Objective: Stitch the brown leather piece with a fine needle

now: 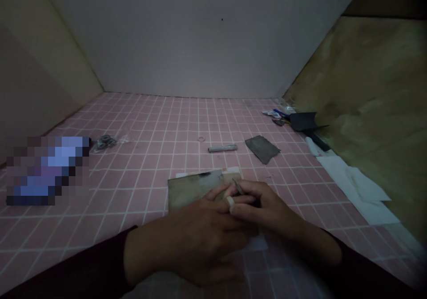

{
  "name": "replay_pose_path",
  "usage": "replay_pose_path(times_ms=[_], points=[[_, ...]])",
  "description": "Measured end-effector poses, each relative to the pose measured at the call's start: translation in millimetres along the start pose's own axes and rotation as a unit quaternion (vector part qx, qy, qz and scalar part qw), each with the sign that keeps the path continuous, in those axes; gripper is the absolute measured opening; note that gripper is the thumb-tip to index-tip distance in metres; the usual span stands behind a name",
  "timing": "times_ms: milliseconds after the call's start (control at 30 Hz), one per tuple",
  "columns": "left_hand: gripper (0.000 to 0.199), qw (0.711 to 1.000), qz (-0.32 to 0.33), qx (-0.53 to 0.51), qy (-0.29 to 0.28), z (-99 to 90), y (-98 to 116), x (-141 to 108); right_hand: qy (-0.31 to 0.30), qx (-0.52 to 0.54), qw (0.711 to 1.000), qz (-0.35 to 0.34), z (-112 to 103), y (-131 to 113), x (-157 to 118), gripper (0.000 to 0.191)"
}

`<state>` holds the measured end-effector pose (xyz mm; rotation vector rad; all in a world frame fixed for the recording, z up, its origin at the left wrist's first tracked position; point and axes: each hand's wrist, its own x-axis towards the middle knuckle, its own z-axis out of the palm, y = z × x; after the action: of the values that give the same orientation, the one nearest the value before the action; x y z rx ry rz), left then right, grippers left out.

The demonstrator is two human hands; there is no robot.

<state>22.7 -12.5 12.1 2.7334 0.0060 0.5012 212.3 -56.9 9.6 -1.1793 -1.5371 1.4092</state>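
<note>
My left hand (203, 232) reaches in from the left, its fingers pointing toward my right hand (263, 203). A pale ring (230, 202) is around a finger of my left hand, and the thumb and fingers of my right hand close on it. A small dark, pointed piece (237, 186) sticks up between the fingers of my right hand. Both hands are over a greyish board (187, 187), which lies on white paper (258, 242). The fingertips partly cover one another.
On the pink checked cloth (150, 156) lie a grey rod (223, 148), a thin ring (201, 139) and a dark sheet (263, 149). A bag of dark rings (106, 142) is at left beside a blurred screen (50, 172). At right are a black scoop (303, 121) and white papers (353, 187).
</note>
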Motion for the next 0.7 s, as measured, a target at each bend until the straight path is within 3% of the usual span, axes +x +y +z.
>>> replay_pose_path(times_ms=[100, 233, 333, 433, 533, 600, 700], points=[[0.034, 0.999, 0.013, -0.020, -0.035, -1.3, 0.2, 0.2, 0.000, -0.031, 1.000, -0.005, -0.1, -0.3, 0.4, 0.017], [0.026, 1.000, 0.014, -0.025, -0.004, -4.7, 0.9, -1.0, 0.007, -0.016, 1.000, -0.001, -4.2, 2.0, -0.2, 0.018], [0.016, 0.997, 0.024, -0.006, 0.067, -8.9, -1.3, -3.0, 0.026, 0.084, 0.996, 0.006, -10.0, 5.7, -0.8, 0.019], [0.009, 0.984, 0.006, 0.004, 0.179, -12.0, -4.7, -4.5, 0.008, 0.201, 0.979, 0.019, -13.1, 9.9, -1.2, 0.017], [0.028, 0.965, -0.074, -0.004, 0.250, -12.1, -5.7, -4.6, -0.031, 0.264, 0.963, 0.038, -10.2, 13.1, -1.5, 0.015], [0.035, 0.963, -0.117, -0.015, 0.244, -11.1, -5.1, -4.2, -0.044, 0.281, 0.958, 0.043, -6.4, 14.0, -1.6, 0.015], [0.027, 0.967, -0.141, -0.049, 0.208, -9.5, -4.2, -3.4, -0.058, 0.282, 0.957, 0.042, -2.0, 14.1, -1.8, 0.016]])
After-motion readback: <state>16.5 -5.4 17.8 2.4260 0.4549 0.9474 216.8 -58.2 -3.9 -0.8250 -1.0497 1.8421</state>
